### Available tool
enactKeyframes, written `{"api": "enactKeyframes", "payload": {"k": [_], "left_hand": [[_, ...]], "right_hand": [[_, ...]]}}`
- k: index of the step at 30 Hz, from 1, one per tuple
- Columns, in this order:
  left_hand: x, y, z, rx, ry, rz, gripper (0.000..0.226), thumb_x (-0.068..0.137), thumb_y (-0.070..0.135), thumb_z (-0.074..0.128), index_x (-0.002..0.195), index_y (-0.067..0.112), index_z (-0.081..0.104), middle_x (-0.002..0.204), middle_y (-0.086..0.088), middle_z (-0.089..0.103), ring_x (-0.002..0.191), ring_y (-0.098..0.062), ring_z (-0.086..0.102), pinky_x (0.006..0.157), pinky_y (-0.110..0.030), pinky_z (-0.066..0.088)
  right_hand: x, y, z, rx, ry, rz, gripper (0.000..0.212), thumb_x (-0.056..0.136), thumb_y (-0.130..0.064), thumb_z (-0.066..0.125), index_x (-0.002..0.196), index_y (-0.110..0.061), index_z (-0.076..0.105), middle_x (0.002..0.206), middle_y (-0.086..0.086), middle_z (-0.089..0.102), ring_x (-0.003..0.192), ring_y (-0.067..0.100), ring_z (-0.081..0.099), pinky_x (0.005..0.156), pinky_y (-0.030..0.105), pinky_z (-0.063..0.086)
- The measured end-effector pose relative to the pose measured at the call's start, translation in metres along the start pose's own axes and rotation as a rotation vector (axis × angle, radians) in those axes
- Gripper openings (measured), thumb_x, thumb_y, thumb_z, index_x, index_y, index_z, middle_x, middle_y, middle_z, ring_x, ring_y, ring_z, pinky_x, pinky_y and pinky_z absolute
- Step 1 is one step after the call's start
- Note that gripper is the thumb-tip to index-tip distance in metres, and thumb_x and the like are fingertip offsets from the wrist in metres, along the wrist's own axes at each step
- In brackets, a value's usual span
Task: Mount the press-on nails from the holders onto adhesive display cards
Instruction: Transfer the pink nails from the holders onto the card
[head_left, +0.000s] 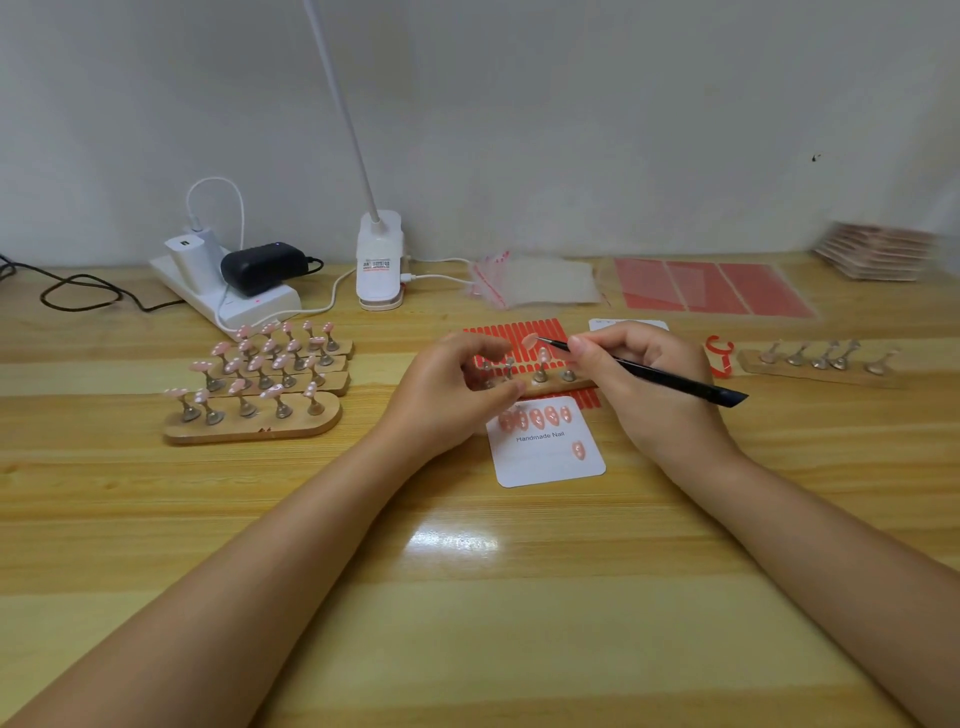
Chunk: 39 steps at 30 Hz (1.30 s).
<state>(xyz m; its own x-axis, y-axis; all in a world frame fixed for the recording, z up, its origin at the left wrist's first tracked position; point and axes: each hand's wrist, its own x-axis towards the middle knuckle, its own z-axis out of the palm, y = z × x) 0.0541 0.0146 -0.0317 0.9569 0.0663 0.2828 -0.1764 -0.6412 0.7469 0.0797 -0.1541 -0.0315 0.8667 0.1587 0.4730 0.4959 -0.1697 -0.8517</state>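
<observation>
At my wooden table (156, 519), I hold a thin black tool (649, 371) in my right hand (634, 374), fingers pinched round its shaft, with a single pink press-on nail (530, 341) riding on its far tip, lifted above the red adhesive strip sheet (524, 332). My left hand (457, 384) hovers just left of it, fingers curled loosely toward the thumb; whether it pinches anything I cannot tell. The two hands stand near each other but apart, over the wooden holder (550, 385) in the middle, where one nail remains on a peg among bare pegs. Just nearer to me lies the white display card (545, 457) printed "Handmade Nail", a row of nails already mounted along its top and one more at its right. To the left, holders full of pink nails (260, 374) wait in rows; to the far right, an emptied holder (821, 364) sits beside a red clip. Clear bags (535, 283) and more red sheets (711, 286) lie along the far wall, near the power strip (228, 296) and the lamp base (379, 265). My judgement: the nail sits lightly on the tip and could drop or flip if I tilt or jolt the tool on the way to the card; set down crooked, it would stick fast out of line, and my wrist could knock the peg below
</observation>
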Motion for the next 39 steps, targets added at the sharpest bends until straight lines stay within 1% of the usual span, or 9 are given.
{"api": "enactKeyframes", "payload": {"k": [3, 6, 11, 14, 17, 24, 30, 37, 39], "left_hand": [[-0.008, 0.009, -0.005, -0.053, 0.014, 0.086, 0.044, 0.078, 0.021, 0.059, 0.122, 0.017, 0.055, 0.11, 0.01, 0.047, 0.109, -0.012, 0.046, 0.09, -0.03, 0.046], [-0.018, 0.018, -0.013, 0.071, 0.043, 0.236, 0.04, 0.073, 0.023, 0.052, 0.112, 0.014, 0.059, 0.11, 0.005, 0.05, 0.108, -0.015, 0.046, 0.094, -0.041, 0.04], [-0.037, 0.011, -0.019, 0.291, -0.066, 0.354, 0.026, 0.08, 0.037, 0.054, 0.096, 0.021, 0.065, 0.102, 0.005, 0.057, 0.097, -0.007, 0.045, 0.085, -0.025, 0.029], [-0.044, 0.004, -0.017, 0.366, -0.115, 0.371, 0.027, 0.079, 0.044, 0.058, 0.096, 0.025, 0.067, 0.104, 0.007, 0.056, 0.098, -0.007, 0.043, 0.082, -0.029, 0.028], [-0.045, 0.001, -0.017, 0.378, -0.149, 0.37, 0.029, 0.078, 0.048, 0.058, 0.097, 0.029, 0.07, 0.104, 0.01, 0.055, 0.098, -0.005, 0.04, 0.081, -0.026, 0.024], [-0.045, -0.002, -0.017, 0.369, -0.176, 0.361, 0.042, 0.075, 0.058, 0.057, 0.107, 0.032, 0.07, 0.109, 0.01, 0.056, 0.101, 0.0, 0.033, 0.086, -0.026, 0.023], [-0.044, -0.002, -0.019, 0.324, -0.18, 0.3, 0.03, 0.08, 0.044, 0.064, 0.108, 0.033, 0.069, 0.111, 0.013, 0.053, 0.104, -0.002, 0.033, 0.088, -0.025, 0.023], [-0.043, -0.003, -0.019, 0.293, -0.188, 0.27, 0.028, 0.081, 0.038, 0.066, 0.108, 0.033, 0.068, 0.106, 0.018, 0.048, 0.102, -0.002, 0.033, 0.087, -0.023, 0.023], [-0.043, -0.003, -0.019, 0.278, -0.185, 0.269, 0.027, 0.081, 0.037, 0.067, 0.107, 0.033, 0.069, 0.106, 0.018, 0.05, 0.101, -0.002, 0.034, 0.089, -0.024, 0.024]], "right_hand": [[0.001, 0.0, -0.001, 0.027, -0.006, 0.014, 0.017, 0.085, -0.018, 0.065, 0.072, -0.03, 0.064, 0.059, -0.022, 0.065, 0.06, -0.009, 0.059, 0.054, 0.003, 0.04], [0.001, 0.001, -0.001, 0.051, -0.009, 0.015, 0.018, 0.085, -0.017, 0.065, 0.072, -0.03, 0.064, 0.061, -0.024, 0.065, 0.062, -0.01, 0.06, 0.057, 0.003, 0.041], [0.001, 0.001, -0.002, 0.067, -0.016, 0.008, 0.02, 0.086, -0.014, 0.064, 0.071, -0.028, 0.064, 0.06, -0.025, 0.065, 0.063, -0.011, 0.06, 0.058, 0.002, 0.04], [0.0, -0.001, -0.002, 0.063, -0.008, -0.001, 0.022, 0.086, -0.013, 0.064, 0.07, -0.029, 0.063, 0.059, -0.026, 0.064, 0.062, -0.012, 0.059, 0.058, 0.001, 0.039], [-0.001, -0.002, -0.002, 0.053, 0.003, -0.01, 0.022, 0.086, -0.013, 0.064, 0.071, -0.029, 0.063, 0.06, -0.028, 0.063, 0.062, -0.013, 0.059, 0.057, 0.0, 0.039], [-0.006, -0.003, -0.003, 0.027, 0.019, -0.036, 0.022, 0.085, -0.013, 0.065, 0.071, -0.03, 0.063, 0.061, -0.029, 0.063, 0.063, -0.013, 0.059, 0.056, 0.001, 0.039], [-0.006, -0.01, -0.011, 0.024, 0.022, -0.025, 0.017, 0.084, -0.016, 0.066, 0.075, -0.03, 0.064, 0.065, -0.028, 0.065, 0.067, -0.011, 0.061, 0.059, 0.002, 0.042], [-0.022, -0.018, -0.031, -0.081, -0.054, -0.041, 0.017, 0.081, -0.013, 0.068, 0.071, -0.026, 0.067, 0.069, -0.026, 0.067, 0.065, -0.011, 0.06, 0.058, 0.001, 0.039], [-0.033, -0.017, -0.036, -0.138, -0.077, -0.054, 0.02, 0.079, -0.013, 0.07, 0.07, -0.031, 0.067, 0.07, -0.028, 0.066, 0.067, -0.012, 0.06, 0.06, 0.0, 0.038]]}}
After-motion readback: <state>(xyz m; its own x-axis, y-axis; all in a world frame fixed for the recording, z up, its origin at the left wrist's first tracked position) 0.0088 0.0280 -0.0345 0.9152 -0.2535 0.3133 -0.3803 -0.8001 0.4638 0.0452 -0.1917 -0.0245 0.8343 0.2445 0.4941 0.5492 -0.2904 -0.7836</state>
